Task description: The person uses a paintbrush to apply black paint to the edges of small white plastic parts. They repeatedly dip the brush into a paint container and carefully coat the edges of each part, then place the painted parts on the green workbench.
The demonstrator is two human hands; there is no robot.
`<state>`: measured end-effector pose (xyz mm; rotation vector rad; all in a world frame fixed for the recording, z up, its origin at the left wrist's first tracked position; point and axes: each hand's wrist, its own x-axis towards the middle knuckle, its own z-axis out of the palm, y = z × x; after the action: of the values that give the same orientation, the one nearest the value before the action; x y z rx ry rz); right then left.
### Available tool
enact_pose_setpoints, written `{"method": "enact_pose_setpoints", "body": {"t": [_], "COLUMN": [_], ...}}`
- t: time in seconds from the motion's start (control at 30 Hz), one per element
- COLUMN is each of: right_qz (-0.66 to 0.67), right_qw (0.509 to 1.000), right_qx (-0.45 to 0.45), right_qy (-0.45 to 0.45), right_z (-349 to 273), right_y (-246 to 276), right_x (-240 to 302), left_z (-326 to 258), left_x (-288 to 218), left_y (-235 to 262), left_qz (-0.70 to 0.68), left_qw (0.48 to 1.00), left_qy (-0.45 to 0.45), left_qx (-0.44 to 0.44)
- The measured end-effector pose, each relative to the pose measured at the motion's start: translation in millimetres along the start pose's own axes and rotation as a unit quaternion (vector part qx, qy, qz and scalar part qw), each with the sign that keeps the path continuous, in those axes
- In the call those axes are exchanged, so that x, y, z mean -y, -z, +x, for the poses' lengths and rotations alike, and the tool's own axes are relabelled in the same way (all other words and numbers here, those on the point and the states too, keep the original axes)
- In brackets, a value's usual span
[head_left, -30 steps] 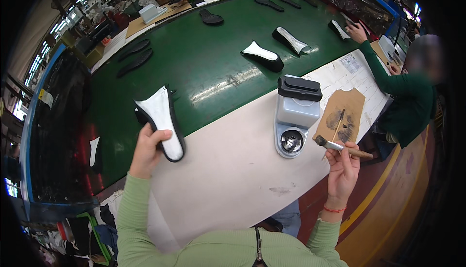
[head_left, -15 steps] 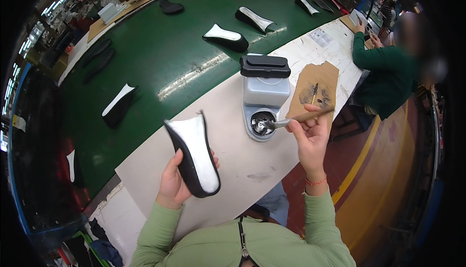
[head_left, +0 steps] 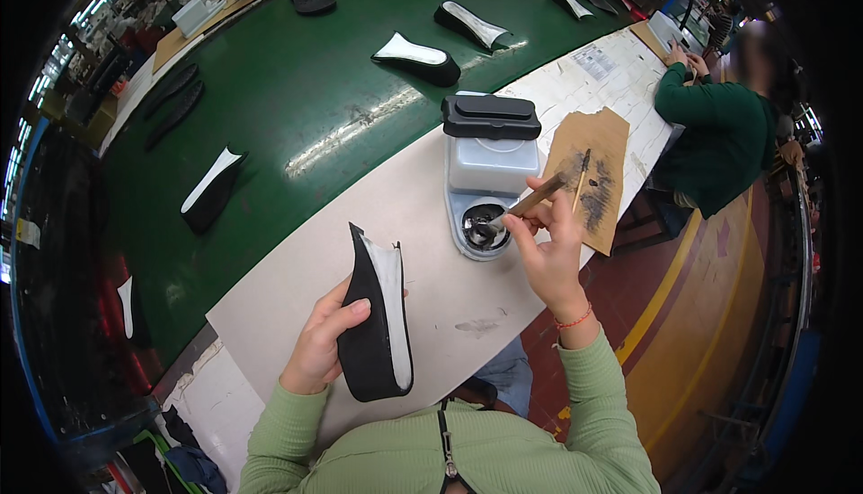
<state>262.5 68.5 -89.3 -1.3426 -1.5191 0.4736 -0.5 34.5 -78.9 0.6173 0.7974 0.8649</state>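
My left hand (head_left: 316, 339) grips a black wedge shoe sole (head_left: 376, 355) with a white top face, held tilted on its side over the pale board. The thumb lies on the black side wall; the other fingers are mostly hidden behind it. In my right hand (head_left: 553, 265) is a brush (head_left: 545, 192) with a flat wooden handle, pinched between thumb and fingers. Its tip reaches into the round cup (head_left: 461, 240) of a translucent dispenser (head_left: 490, 169) with a black lid. Dark and shiny liquid shows in the cup.
A stained cardboard piece (head_left: 604, 130) carrying a thin brush (head_left: 582, 179) lies right of the dispenser. Beyond the pale board (head_left: 270, 301), a green conveyor belt (head_left: 297, 116) carries several soles, such as a white-topped one (head_left: 418, 58). A person in dark green (head_left: 719, 125) sits at right.
The sole has turned so its black side wall faces up more, and sits slightly lower. My right hand has moved left, steepening the brush with its tip in the cup.
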Motion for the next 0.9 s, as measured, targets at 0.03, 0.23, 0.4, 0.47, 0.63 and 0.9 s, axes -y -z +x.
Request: {"method": "enact_pose_setpoints", "body": {"t": [0.03,0.23,0.4,0.47,0.63,0.9], "right_qz": [-0.005,0.269,0.470,0.424,0.305,0.126], "right_qw": [1.000,0.942,0.861,0.901,0.941,0.961], "right_qx": [0.006,0.042,-0.015,-0.048,-0.043,0.014], "right_qy": [-0.003,-0.197,-0.193,-0.076,0.142,0.246], "right_z": [-1,4,-9,-17,-23,-25], "right_y": [0,5,8,4,-1,8], "right_x": [-2,1,42,60,83,95], "left_z": [0,0,-6,-10,-19,-24], "left_x": [1,-1,-9,-13,-23,-23], "left_y": [-1,-5,-17,-26,-40,-42], "left_qz": [0.012,0.055,0.059,0.086,0.130,0.211], "left_qw": [1.000,0.996,0.986,0.981,0.970,0.953], "left_qy": [-0.019,-0.061,-0.073,-0.089,-0.106,-0.138], "left_qx": [-0.003,0.029,0.135,0.153,0.175,0.170]}}
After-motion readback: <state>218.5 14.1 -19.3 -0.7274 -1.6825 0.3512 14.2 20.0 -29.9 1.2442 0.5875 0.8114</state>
